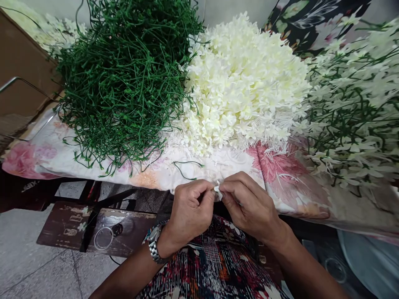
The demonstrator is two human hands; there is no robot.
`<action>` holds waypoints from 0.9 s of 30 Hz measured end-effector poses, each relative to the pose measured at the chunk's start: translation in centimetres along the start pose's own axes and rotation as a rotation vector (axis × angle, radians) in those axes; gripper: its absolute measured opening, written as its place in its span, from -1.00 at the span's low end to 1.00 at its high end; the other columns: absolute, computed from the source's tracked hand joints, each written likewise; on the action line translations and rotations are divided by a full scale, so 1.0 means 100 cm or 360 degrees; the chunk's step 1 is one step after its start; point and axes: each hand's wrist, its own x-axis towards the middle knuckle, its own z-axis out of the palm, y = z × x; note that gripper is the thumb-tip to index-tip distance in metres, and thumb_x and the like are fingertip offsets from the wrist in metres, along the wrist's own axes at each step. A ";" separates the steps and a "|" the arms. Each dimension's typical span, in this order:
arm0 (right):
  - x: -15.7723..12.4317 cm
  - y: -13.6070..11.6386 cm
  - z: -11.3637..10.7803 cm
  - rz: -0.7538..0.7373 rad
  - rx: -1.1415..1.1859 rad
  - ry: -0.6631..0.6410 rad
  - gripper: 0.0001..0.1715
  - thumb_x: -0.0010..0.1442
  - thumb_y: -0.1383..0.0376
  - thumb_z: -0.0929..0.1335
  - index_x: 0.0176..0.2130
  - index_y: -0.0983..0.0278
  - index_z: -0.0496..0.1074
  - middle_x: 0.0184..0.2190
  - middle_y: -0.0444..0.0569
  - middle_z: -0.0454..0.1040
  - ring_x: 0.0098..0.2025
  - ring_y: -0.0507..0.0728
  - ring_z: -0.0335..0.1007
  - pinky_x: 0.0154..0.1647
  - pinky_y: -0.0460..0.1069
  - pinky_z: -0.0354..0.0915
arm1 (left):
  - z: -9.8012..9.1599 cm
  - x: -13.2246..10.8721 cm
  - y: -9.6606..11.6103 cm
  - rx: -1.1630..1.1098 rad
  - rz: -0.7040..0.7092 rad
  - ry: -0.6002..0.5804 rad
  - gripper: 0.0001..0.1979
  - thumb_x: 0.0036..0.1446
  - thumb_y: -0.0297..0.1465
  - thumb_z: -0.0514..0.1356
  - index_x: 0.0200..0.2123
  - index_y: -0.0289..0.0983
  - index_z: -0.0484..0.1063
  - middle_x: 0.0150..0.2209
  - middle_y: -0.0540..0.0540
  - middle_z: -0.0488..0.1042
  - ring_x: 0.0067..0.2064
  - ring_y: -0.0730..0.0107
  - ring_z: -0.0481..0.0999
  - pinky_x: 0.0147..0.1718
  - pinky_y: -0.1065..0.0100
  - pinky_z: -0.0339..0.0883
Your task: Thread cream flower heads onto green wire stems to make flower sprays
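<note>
A small white artificial flower [217,190] is held between my two hands, just over the table's front edge. My left hand [193,205], with a metal watch [153,244] on its wrist, is closed in a pinch at the flower's left side; whatever part lies inside those fingertips is hidden. From the right, my right hand [249,203] pinches the white petals. Just beyond my hands a loose green plastic stem [183,169] lies on the floral cloth [146,179]. Farther back are a heap of green stems [124,79] and a pile of cream-white flower heads [243,83].
At the right lies a mass of white flowers on green stems [355,120]. A cardboard box [25,62] and a bent metal wire [21,79] are at the left. Below the table stands a worn brown bench [62,232] with a clear ring [104,238]; a bluish tub [370,257] is lower right.
</note>
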 end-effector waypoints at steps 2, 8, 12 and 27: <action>0.000 0.000 0.001 0.0003 0.0012 0.0003 -0.81 0.16 0.55 0.23 -0.25 0.30 0.24 -0.42 -0.03 0.27 -0.35 0.04 0.23 -0.40 -0.04 0.30 | 0.001 0.000 0.000 0.0010 -0.0002 0.0003 -0.77 -0.01 -0.58 0.06 -0.66 -0.33 0.34 -0.69 0.07 0.23 -0.61 0.58 0.18 -0.61 0.50 0.06; 0.000 0.001 -0.001 -0.0034 -0.0069 0.0030 -0.80 0.15 0.55 0.23 -0.28 0.28 0.28 -0.44 -0.05 0.27 -0.35 0.06 0.24 -0.38 -0.02 0.30 | 0.002 0.002 -0.002 -0.0118 -0.0138 -0.0045 -0.78 -0.01 -0.56 0.05 -0.64 -0.32 0.37 -0.67 0.05 0.31 -0.58 0.55 0.26 -0.58 0.51 0.14; 0.001 -0.003 -0.010 0.0022 0.0010 0.0064 -0.79 0.15 0.49 0.26 -0.20 0.27 0.33 -0.36 -0.02 0.33 -0.30 0.07 0.30 -0.34 -0.01 0.33 | -0.003 0.001 -0.002 -0.0571 -0.0344 -0.0045 -0.86 -0.01 -0.49 0.11 -0.56 -0.33 0.42 -0.68 0.06 0.32 -0.63 0.58 0.23 -0.65 0.54 0.14; 0.008 -0.022 -0.009 0.0085 0.0103 0.0166 -0.85 0.12 0.50 0.29 -0.28 0.29 0.32 -0.41 -0.07 0.31 -0.36 0.03 0.28 -0.39 -0.05 0.30 | -0.007 -0.013 -0.006 -0.0198 0.0397 0.0282 -0.88 0.07 -0.55 0.13 -0.41 -0.31 0.46 -0.59 0.02 0.39 -0.56 0.52 0.37 -0.56 0.50 0.25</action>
